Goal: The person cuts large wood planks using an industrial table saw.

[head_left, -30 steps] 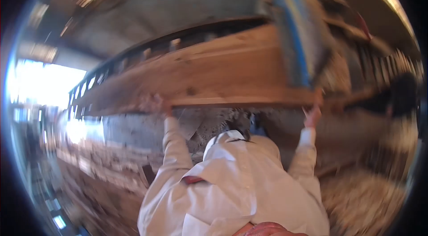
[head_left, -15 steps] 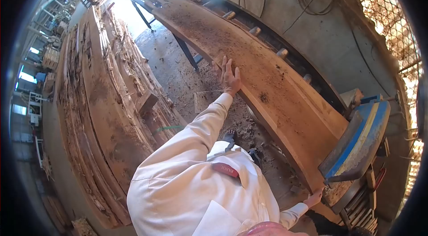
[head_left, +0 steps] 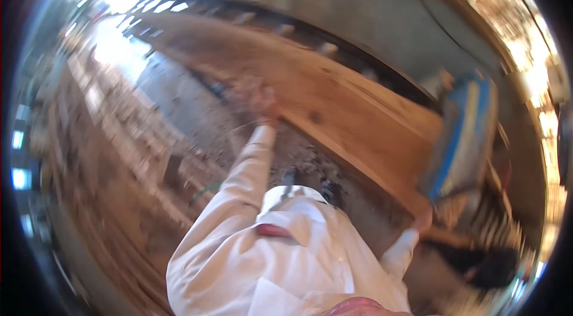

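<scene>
A long wooden slab (head_left: 358, 119), dusted with sawdust in places, lies along a roller conveyor (head_left: 298, 34). My left hand (head_left: 261, 101) rests on the slab's near edge with its fingers apart, blurred by motion. At the slab's near end corner is my right hand (head_left: 422, 219), touching the wood or right beside it. Its fingers are smeared and partly hidden. Just beyond that corner stands a blue and yellow machine guard (head_left: 462, 137), over the slab's end.
To the left lies a stack of rough timber slabs (head_left: 113, 196) with splintered edges. Wood chips (head_left: 310, 155) litter the floor by my feet. A grey wall (head_left: 382, 23) runs behind the conveyor. A dark shape (head_left: 492, 265) shows at the lower right.
My view has swung and blurred, so the slab and machine guard appear shifted left and up. Both hands stay at the slab, the left at its edge and the right at its end.
</scene>
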`<control>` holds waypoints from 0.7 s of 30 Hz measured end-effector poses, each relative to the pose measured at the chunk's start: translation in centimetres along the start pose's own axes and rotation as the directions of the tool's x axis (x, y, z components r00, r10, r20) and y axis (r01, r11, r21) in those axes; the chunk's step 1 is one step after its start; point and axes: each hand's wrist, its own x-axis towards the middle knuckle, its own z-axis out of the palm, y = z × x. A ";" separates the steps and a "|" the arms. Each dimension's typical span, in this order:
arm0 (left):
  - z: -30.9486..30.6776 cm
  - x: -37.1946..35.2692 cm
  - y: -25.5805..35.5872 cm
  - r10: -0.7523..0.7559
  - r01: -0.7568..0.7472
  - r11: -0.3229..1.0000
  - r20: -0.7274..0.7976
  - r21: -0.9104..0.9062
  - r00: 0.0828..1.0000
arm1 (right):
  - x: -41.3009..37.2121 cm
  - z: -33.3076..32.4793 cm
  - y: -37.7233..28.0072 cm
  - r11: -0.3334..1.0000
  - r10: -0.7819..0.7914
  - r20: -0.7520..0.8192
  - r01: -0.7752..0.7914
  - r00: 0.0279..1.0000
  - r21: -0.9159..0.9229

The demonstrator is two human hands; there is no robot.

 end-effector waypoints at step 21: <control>3.6 -1.4 -1.8 0.074 -0.073 0.992 0.004 -0.104 0.997 | -4.4 4.7 -9.1 0.698 0.025 -0.291 -0.226 0.956 -0.680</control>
